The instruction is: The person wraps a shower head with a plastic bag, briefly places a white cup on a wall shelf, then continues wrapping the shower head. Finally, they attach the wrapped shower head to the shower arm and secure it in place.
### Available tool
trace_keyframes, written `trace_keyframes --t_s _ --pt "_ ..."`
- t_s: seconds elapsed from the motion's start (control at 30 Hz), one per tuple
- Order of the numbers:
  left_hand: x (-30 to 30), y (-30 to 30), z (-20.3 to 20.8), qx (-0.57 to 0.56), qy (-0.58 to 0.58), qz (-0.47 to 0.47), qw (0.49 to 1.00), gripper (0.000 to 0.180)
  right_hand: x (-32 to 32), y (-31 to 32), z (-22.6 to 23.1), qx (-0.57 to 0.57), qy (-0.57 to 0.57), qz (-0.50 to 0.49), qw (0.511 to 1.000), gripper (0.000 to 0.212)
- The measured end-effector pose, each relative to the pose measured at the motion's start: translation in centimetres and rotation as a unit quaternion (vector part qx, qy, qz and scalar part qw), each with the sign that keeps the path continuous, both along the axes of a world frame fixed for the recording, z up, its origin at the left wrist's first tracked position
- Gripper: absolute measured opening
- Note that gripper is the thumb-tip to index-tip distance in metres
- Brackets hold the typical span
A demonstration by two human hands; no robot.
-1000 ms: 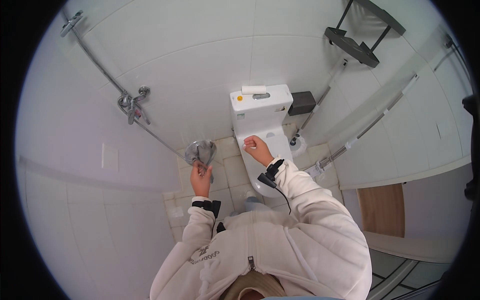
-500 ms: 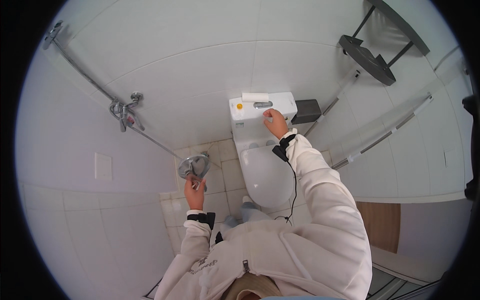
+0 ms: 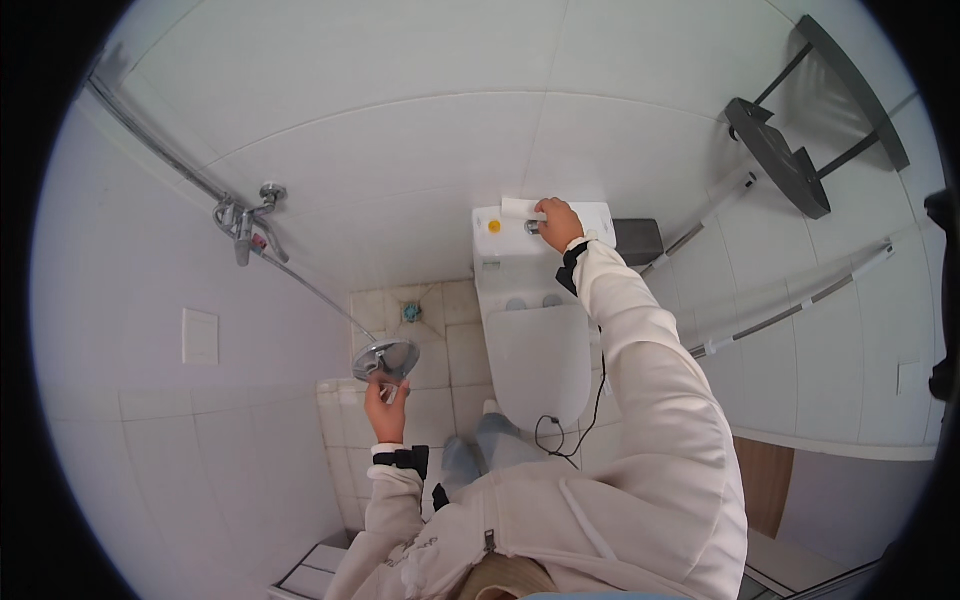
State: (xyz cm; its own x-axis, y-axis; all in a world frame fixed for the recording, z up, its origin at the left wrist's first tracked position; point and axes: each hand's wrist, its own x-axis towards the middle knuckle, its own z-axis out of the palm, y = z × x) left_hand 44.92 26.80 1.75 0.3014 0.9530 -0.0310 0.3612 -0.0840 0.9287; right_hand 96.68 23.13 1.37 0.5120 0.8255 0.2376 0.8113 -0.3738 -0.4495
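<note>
My left hand (image 3: 385,412) is closed by the near edge of a round chrome shower head (image 3: 386,360) at the end of a thin pipe or hose. Its fingertips pinch at the chrome, with something small and pale between them that is too small to name. Over the white toilet tank (image 3: 497,248), my right hand (image 3: 561,224) closes its fingers on the right end of a white roll (image 3: 519,208), possibly paper. That roll lies along the back of the lid. A chrome flush button (image 3: 532,228) sits just by the thumb, and a yellow round piece (image 3: 494,227) is farther left.
Below the tank is the shut toilet lid (image 3: 541,360), a black cable (image 3: 566,455) hanging over its front. A chrome mixer tap (image 3: 243,228) is on the left wall. At right are a dark grey bin (image 3: 637,241), a grey rack (image 3: 783,160) and metal rails (image 3: 800,307).
My right hand has moved forward from the tank's front edge and closed on the white roll. My left hand stays by the shower head. The view has shifted slightly.
</note>
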Motion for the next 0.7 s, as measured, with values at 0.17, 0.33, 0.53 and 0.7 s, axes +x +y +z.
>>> trace_keyframes --t_s 0.17,0.33,0.53,0.7 --pt "-0.6 -0.5 -0.8 -0.010 0.009 0.016 1.000 0.041 1.6 2.1 -0.9 -0.058 -0.020 -0.016 0.998 0.034" --pt "-0.9 -0.9 -1.7 -0.021 0.038 0.032 0.999 0.049 3.2 3.5 -2.2 -0.106 -0.035 -0.002 0.994 0.035" --pt "-1.3 -0.7 -2.4 -0.026 0.034 0.056 0.998 0.051 3.9 4.2 -4.1 -0.150 -0.055 -0.007 0.987 0.043" --pt "-1.3 -0.8 -2.9 -0.027 0.038 0.055 0.997 0.051 4.7 4.3 -5.6 -0.137 -0.053 0.003 0.989 0.051"
